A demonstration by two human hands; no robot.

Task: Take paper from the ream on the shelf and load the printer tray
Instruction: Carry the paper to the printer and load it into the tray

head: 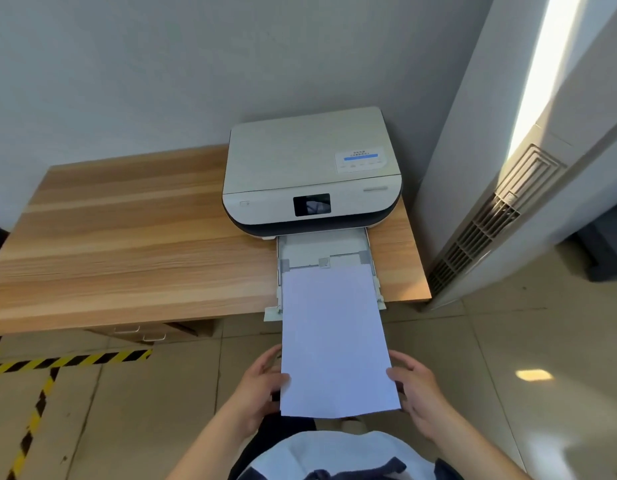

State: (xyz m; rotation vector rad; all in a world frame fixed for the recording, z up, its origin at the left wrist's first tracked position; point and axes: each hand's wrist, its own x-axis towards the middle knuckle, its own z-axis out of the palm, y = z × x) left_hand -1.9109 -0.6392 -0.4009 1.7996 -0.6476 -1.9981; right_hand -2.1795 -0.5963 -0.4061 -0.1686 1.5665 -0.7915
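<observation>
A white printer [310,171] stands at the right end of a wooden table, with its paper tray [321,249] pulled out toward me past the table's front edge. A stack of white paper [334,341] lies lengthwise with its far end inside the tray and its near end sticking out over the floor. My left hand [262,386] grips the stack's near left edge. My right hand [418,393] grips its near right edge. No shelf or ream is in view.
The wooden table [127,237] extends left of the printer, with drawers [144,332] beneath it. A tall white air-conditioning unit [508,202] stands to the right. Yellow-black hazard tape [58,362] marks the tiled floor at lower left.
</observation>
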